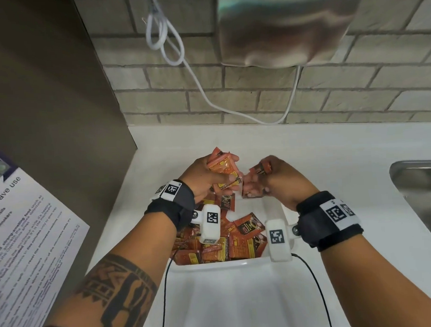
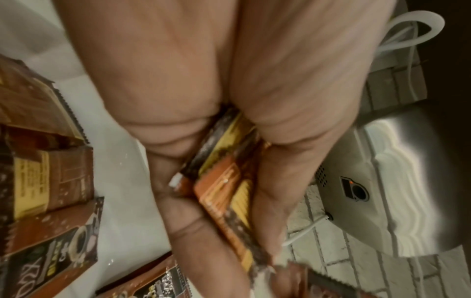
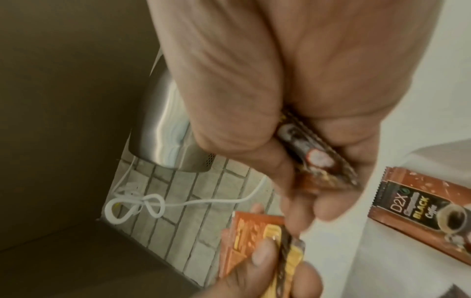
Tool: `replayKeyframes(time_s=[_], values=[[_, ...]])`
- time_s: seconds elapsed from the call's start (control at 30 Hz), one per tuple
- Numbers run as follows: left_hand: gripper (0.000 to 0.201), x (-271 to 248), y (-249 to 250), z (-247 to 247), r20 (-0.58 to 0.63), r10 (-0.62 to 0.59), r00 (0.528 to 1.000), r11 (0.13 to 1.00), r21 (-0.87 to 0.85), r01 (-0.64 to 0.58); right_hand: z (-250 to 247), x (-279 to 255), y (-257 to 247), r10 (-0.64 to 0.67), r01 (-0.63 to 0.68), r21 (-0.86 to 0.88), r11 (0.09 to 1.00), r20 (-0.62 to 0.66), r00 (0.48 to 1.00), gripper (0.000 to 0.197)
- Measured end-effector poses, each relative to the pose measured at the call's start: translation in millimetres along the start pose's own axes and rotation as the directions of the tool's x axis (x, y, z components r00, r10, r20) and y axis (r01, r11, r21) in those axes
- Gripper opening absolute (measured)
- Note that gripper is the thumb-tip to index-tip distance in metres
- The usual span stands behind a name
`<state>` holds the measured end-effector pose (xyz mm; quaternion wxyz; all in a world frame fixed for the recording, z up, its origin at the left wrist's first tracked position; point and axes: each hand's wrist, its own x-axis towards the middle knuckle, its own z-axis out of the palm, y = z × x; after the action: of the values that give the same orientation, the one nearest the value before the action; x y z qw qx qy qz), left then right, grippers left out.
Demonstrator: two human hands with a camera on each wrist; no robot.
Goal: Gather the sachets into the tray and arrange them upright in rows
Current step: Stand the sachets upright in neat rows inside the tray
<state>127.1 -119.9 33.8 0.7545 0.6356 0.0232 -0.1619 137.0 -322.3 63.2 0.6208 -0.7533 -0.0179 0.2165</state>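
Observation:
A white tray (image 1: 221,264) on the counter holds several orange-brown coffee sachets (image 1: 245,243) lying flat and jumbled. Above its far end, my left hand (image 1: 207,176) grips a stack of sachets (image 1: 224,168), seen edge-on between palm and fingers (image 2: 229,181) in the left wrist view. My right hand (image 1: 274,175) holds a few sachets (image 1: 259,170) beside it, pinched in the fingers (image 3: 313,157) in the right wrist view. The two bundles nearly touch. A loose sachet (image 3: 420,205) lies below on the tray.
A steel sink (image 1: 423,193) sits at the right. A hand dryer (image 1: 287,24) hangs on the brick wall with a white cable (image 1: 170,46) looping down. A brown panel (image 1: 46,96) and a printed notice (image 1: 22,233) stand at the left.

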Motion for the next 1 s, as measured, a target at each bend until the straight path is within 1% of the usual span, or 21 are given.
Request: replayKeyframes(time_s=[0.03, 0.07, 0.1, 0.13, 0.17, 0.23, 0.3, 0.33, 0.4, 0.43, 0.47, 0.53, 0.57, 0.6, 0.67, 0.73, 0.8, 0.87, 0.93, 1.0], values=[[0.038, -1.6, 0.4, 1.4, -0.004, -0.015, 1.000, 1.000, 0.011, 0.015, -0.8, 0.8, -1.2, -0.057, 0.055, -0.043, 0.998, -0.039, 0.998, 0.022], [0.038, -2.9, 1.0, 3.7, -0.007, -0.027, 1.000, 0.999, 0.036, 0.027, -1.0, 2.5, -2.3, -0.119, 0.110, -0.129, 0.986, -0.059, 0.991, 0.027], [0.038, -3.4, 1.3, 6.2, -0.010, -0.036, 0.999, 0.997, 0.071, 0.036, 0.0, 4.4, -2.7, -0.164, 0.150, -0.210, 0.966, -0.051, 0.985, 0.033], [0.039, -3.4, 1.3, 8.4, -0.011, -0.040, 0.999, 0.994, 0.105, 0.041, 1.3, 6.5, -2.4, -0.182, 0.169, -0.250, 0.953, -0.027, 0.983, 0.037], [0.040, -3.2, 1.3, 10.1, -0.008, -0.042, 0.999, 0.990, 0.132, 0.042, 3.1, 8.2, -1.9, -0.180, 0.174, -0.237, 0.956, -0.007, 0.984, 0.037], [0.042, -3.6, 2.7, 11.8, 0.017, -0.052, 0.999, 0.988, 0.147, 0.049, 3.6, 10.5, -0.9, -0.176, 0.171, -0.135, 0.976, -0.026, 0.984, 0.031], [0.035, -4.9, 4.6, 10.9, 0.055, -0.061, 0.997, 0.993, 0.100, 0.056, 0.3, 9.5, -0.9, -0.199, 0.193, -0.068, 0.979, -0.103, 0.975, 0.026], [0.028, -5.8, 5.1, 9.6, 0.053, -0.063, 0.997, 0.996, 0.059, 0.060, -2.0, 10.0, 0.0, -0.235, 0.226, -0.075, 0.971, -0.157, 0.959, 0.023], [0.022, -5.5, 5.7, 7.5, -0.009, -0.063, 0.998, 0.998, -0.032, 0.063, -4.0, 10.8, 1.6, -0.333, 0.313, -0.116, 0.943, -0.258, 0.907, 0.016], [0.021, -4.8, 5.7, 7.3, -0.038, -0.057, 0.998, 0.996, -0.065, 0.054, -2.6, 10.3, 2.5, -0.375, 0.349, -0.138, 0.927, -0.283, 0.883, 0.016], [0.021, -4.1, 5.9, 8.2, -0.052, -0.045, 0.998, 0.996, -0.081, 0.041, 0.4, 10.1, 4.0, -0.414, 0.375, -0.183, 0.909, -0.282, 0.866, 0.015], [0.024, -4.1, 7.9, 14.1, -0.034, -0.010, 0.999, 0.997, -0.080, 0.008, 8.5, 8.0, 8.1, -0.462, 0.383, -0.328, 0.863, -0.210, 0.861, 0.013], [0.028, -4.8, 9.2, 17.6, -0.013, 0.012, 1.000, 0.997, -0.071, -0.013, 12.5, 6.1, 9.6, -0.465, 0.384, -0.369, 0.847, -0.162, 0.870, 0.015], [0.036, -5.5, 10.7, 20.5, 0.010, 0.030, 0.999, 0.998, -0.061, -0.029, 15.6, 4.1, 10.4, -0.453, 0.384, -0.367, 0.847, -0.123, 0.883, 0.020], [0.047, -5.8, 12.1, 22.9, 0.056, 0.045, 0.997, 0.998, -0.050, -0.043, 17.7, 2.5, 11.3, -0.410, 0.370, -0.309, 0.876, -0.072, 0.909, 0.035], [0.045, -4.9, 11.3, 20.7, 0.072, 0.034, 0.997, 0.997, -0.076, -0.028, 16.3, 2.1, 11.0, -0.364, 0.340, -0.289, 0.895, -0.029, 0.931, 0.050], [0.045, -3.0, 9.6, 17.0, 0.035, 0.011, 0.999, 0.996, -0.093, -0.008, 14.6, 0.4, 10.0, -0.320, 0.308, -0.290, 0.906, 0.007, 0.947, 0.063], [0.048, -1.7, 9.0, 14.9, 0.013, 0.017, 1.000, 0.997, -0.079, -0.016, 12.0, -0.6, 10.0, -0.300, 0.286, -0.290, 0.913, -0.002, 0.954, 0.070], [0.049, -1.0, 9.5, 12.5, 0.006, 0.031, 1.000, 0.998, -0.046, -0.031, 8.0, -1.3, 9.0, -0.294, 0.260, -0.302, 0.917, -0.070, 0.953, 0.071], [0.047, -2.4, 11.1, 10.6, 0.007, 0.037, 0.999, 0.999, -0.003, -0.037, 2.3, 0.0, 8.4, -0.256, 0.220, -0.260, 0.940, -0.114, 0.960, 0.071]])
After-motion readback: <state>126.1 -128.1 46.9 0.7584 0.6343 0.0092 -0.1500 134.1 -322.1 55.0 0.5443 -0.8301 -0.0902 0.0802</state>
